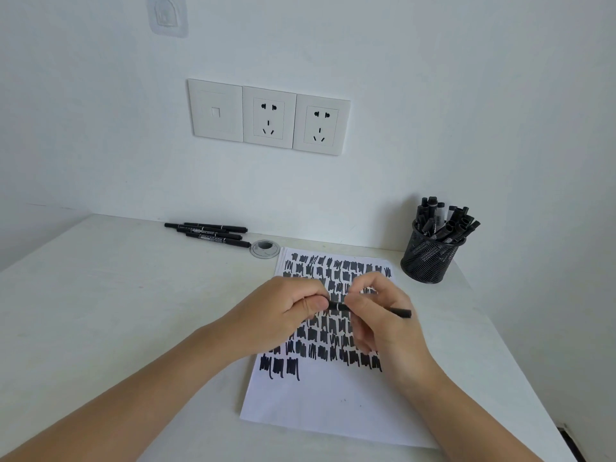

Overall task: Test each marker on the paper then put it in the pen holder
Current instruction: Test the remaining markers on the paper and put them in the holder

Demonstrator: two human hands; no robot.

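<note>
Both hands hold one black marker (398, 312) level above the paper (330, 398). My left hand (286, 311) pinches its left end, where the cap is. My right hand (380, 315) grips the barrel, whose other end sticks out to the right. Whether the cap is on or off is hidden by my fingers. The white paper lies in front of me, covered with rows of black scribbles. A black mesh pen holder (428, 258) with several markers in it stands at the back right. Several loose black markers (210, 232) lie at the back left near the wall.
A round metal cable grommet (263, 249) sits in the white desk (100, 311) between the loose markers and the paper. Wall sockets (268, 116) are mounted above. The desk's right edge runs close behind the holder.
</note>
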